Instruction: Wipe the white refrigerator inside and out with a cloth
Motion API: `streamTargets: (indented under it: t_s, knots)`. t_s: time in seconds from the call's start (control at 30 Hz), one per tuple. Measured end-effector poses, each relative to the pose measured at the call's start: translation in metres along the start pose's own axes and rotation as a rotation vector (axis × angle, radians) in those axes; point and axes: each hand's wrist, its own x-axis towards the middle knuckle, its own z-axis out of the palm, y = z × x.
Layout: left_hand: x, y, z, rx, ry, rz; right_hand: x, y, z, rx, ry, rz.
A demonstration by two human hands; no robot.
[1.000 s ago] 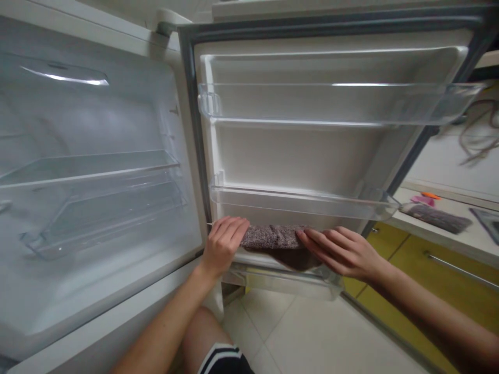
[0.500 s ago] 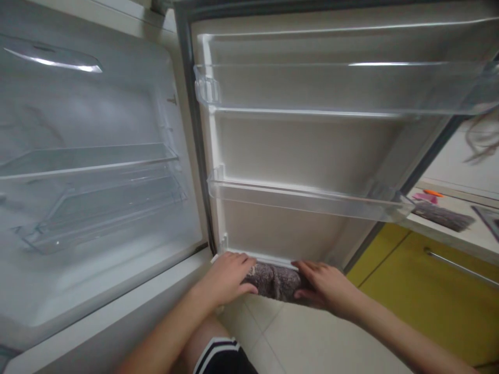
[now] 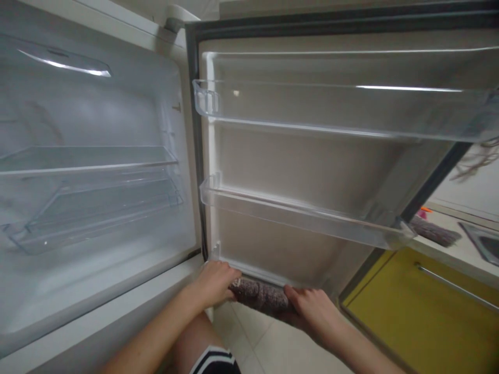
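A grey-brown speckled cloth [image 3: 259, 294] lies rolled along the bottom edge of the open fridge door [image 3: 312, 171]. My left hand [image 3: 212, 283] grips its left end with curled fingers. My right hand [image 3: 310, 309] is closed over its right end, fingers wrapped round the roll. Both hands press the cloth against the door's lowest ledge. Above them the door carries two clear plastic bins, an upper bin [image 3: 331, 106] and a lower bin [image 3: 304, 215].
The fridge interior [image 3: 89, 171] stands open on the left with glass shelves and a clear drawer. A yellow cabinet [image 3: 429, 311] with a bar handle is at the right under a white counter holding another cloth [image 3: 432, 231]. My knee and dark shorts [image 3: 214, 361] are below.
Both hands and the cloth have slid down from the lowest door bin to the door's bottom edge. The cloth is now rolled tighter between them.
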Motion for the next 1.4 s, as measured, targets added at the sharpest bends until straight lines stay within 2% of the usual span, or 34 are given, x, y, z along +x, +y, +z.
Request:
streamTargets:
  t_s: [0.07,0.2,0.4,0.6,0.77,1.0,1.1,1.2,1.27,1.33,1.4]
  knots:
    - [0.006,0.011,0.001,0.006,0.0,-0.006,0.003,-0.001,0.002,-0.001,-0.006,-0.01]
    - [0.016,0.03,0.008,-0.009,0.018,0.068,0.014,-0.016,-0.003,0.002,-0.003,-0.03]
    - [0.004,0.01,0.012,-0.007,0.055,0.016,0.005,-0.011,-0.009,-0.037,-0.098,0.059]
    - [0.01,0.011,0.014,-0.045,0.046,0.085,0.009,-0.019,-0.012,-0.003,-0.067,0.024]
    - [0.004,0.0,0.007,-0.036,0.031,0.01,0.006,-0.014,-0.014,-0.02,-0.119,0.115]
    - [0.019,0.034,0.012,-0.035,0.042,0.05,0.032,-0.048,-0.022,0.032,-0.064,0.034]
    - [0.011,0.026,0.011,-0.06,0.061,0.073,0.025,-0.036,-0.021,0.147,-0.02,0.019]
    - [-0.009,-0.002,0.008,-0.096,0.085,0.067,-0.002,-0.003,-0.021,0.316,0.011,-0.018]
    - [-0.022,-0.023,0.007,-0.125,0.103,0.03,-0.022,0.019,-0.02,0.375,-0.017,0.009]
    - [-0.029,-0.035,0.004,-0.12,0.095,-0.012,-0.034,0.031,-0.016,0.352,-0.07,0.078]
    - [-0.026,-0.033,0.002,-0.085,0.057,-0.025,-0.033,0.028,-0.011,0.256,-0.095,0.126]
